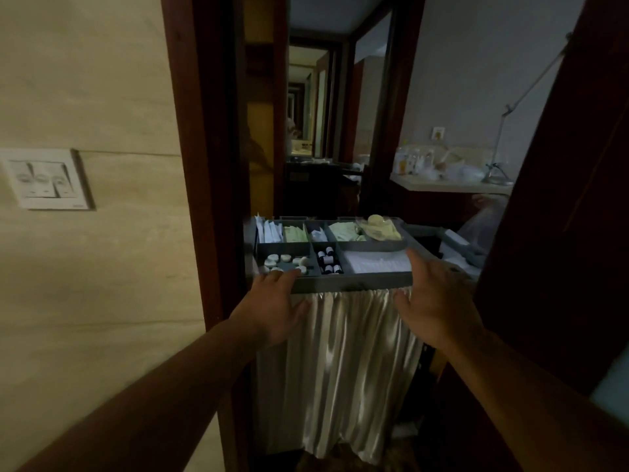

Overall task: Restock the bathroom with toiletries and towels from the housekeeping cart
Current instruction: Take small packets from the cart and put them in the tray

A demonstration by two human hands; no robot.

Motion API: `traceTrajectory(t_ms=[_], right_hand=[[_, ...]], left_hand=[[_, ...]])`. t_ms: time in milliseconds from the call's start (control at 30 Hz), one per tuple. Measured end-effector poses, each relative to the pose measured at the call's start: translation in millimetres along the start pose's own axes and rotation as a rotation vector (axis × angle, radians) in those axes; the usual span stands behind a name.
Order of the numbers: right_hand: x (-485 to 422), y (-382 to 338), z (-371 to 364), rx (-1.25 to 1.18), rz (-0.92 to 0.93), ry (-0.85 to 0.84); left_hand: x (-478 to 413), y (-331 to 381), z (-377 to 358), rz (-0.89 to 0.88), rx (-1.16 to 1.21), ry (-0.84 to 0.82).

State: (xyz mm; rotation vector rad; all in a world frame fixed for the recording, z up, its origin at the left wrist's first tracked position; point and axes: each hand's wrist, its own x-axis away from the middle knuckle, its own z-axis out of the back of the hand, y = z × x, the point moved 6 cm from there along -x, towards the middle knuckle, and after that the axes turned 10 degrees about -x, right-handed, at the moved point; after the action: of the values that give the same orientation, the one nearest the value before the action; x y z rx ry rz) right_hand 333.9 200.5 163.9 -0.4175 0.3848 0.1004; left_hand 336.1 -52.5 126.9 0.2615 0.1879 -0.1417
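Note:
The housekeeping cart stands in a doorway, with a grey divided tray [354,282] on top and a shiny cream curtain [340,369] hanging below. The tray's compartments hold round white soaps [282,261], small dark bottles [328,262], white and pale green sachets [294,233] and a flat white pack [377,262]. My left hand [272,301] is spread open at the tray's front left corner, fingertips at its rim. My right hand [435,298] is spread open at the front right corner. Neither hand holds anything.
A dark wooden door frame [200,165] rises on the left of the cart and a dark door [561,199] on the right. A beige wall with a light switch [44,178] fills the left. A counter [449,187] with bottles and bags lies behind.

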Motion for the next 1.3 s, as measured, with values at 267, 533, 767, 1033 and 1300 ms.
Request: traceTrajectory(t_ms=[267, 533, 767, 1033, 1300], right_hand=[[-114, 20, -25, -0.005, 0.069, -0.102], [-177, 76, -58, 0.011, 0.086, -0.175], [-220, 113, -76, -0.052, 0.057, -0.175], [-260, 143, -110, -0.088, 0.046, -0.172], [-332, 146, -134, -0.102, 0.070, -0.165]], left_hand=[[-101, 5, 2, 0.092, -0.029, 0.061], [-168, 5, -31, 0.167, -0.079, 0.061], [-216, 12, -55, 0.137, -0.086, 0.121], [-275, 6, -86, 0.169, 0.051, 0.174], [-357, 0, -104, 0.160, 0.144, 0.214]])
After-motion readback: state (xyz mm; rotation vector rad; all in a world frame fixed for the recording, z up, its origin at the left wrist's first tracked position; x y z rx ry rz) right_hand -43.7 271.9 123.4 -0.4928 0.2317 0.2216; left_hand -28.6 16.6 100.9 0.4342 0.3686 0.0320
